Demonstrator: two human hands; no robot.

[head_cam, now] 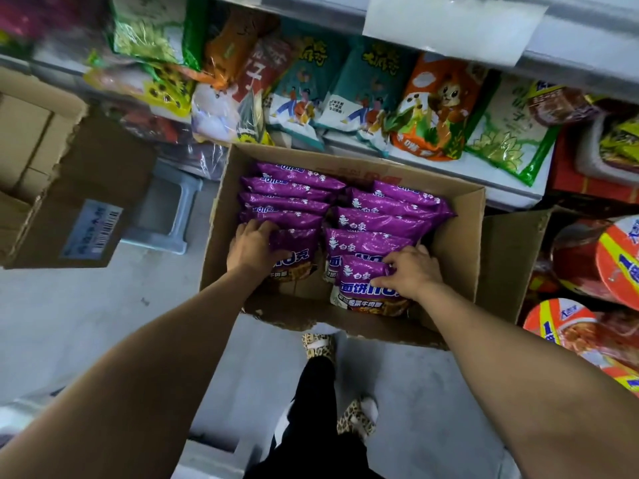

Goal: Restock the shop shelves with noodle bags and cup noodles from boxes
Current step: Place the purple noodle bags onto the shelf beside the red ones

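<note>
1. Grey concrete floor fills the lower left of the frame; an open cardboard box sits on it at centre, just below a white shelf.
2. Purple noodle bags stand inside the box in two rows, overlapping from the far wall toward the near wall.
3. At the left row, the left hand reaches in and grips the left front bag — fingers curl over its top edge, thumb across its face.
4. At the right row, the right hand holds the right front bag, with fingertips bent onto its printed front near the top right corner.
5. Snack bags in green, teal and orange lie crowded along the shelf across the top of the frame.
6. Cup noodles with red and orange lids are stacked at the right edge, beside the box's open flap.
7. In the upper left a second cardboard box stands open, and a grey plastic stool sits between the two boxes.
8. Leopard-print slippers show at bottom centre — one just touches the box's near flap.
</note>
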